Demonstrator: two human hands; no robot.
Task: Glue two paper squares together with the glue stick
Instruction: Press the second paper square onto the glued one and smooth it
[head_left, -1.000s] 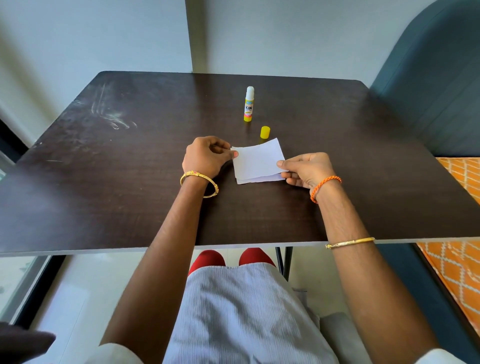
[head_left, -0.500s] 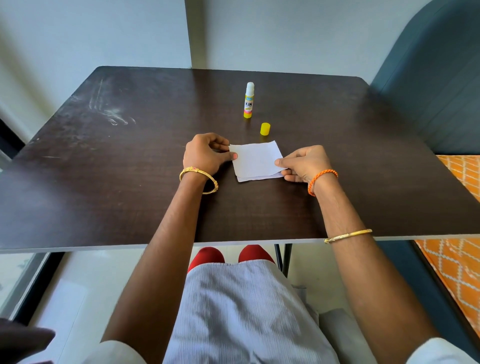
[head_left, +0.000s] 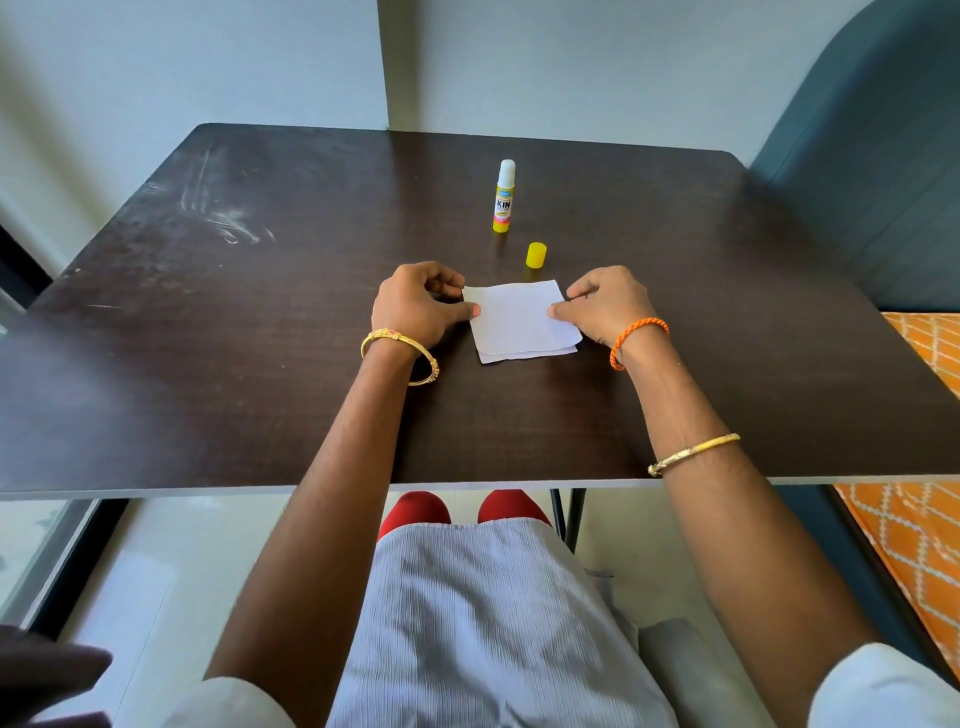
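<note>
Your left hand (head_left: 421, 306) and right hand (head_left: 597, 306) each pinch an edge of the top paper (head_left: 517, 317), apparently aligning it over the lower sheet (head_left: 530, 355); glue stick (head_left: 504, 197) stands uncapped beyond.

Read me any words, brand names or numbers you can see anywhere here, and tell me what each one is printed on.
"KIN": large black letters on the white label of the glue stick, standing upright on the table.
Small blue badge above "KIN" on the same label: too small to read.
Fine print below "KIN": blurred, unreadable.
Paper squares, yellow cap: no text visible.
</note>
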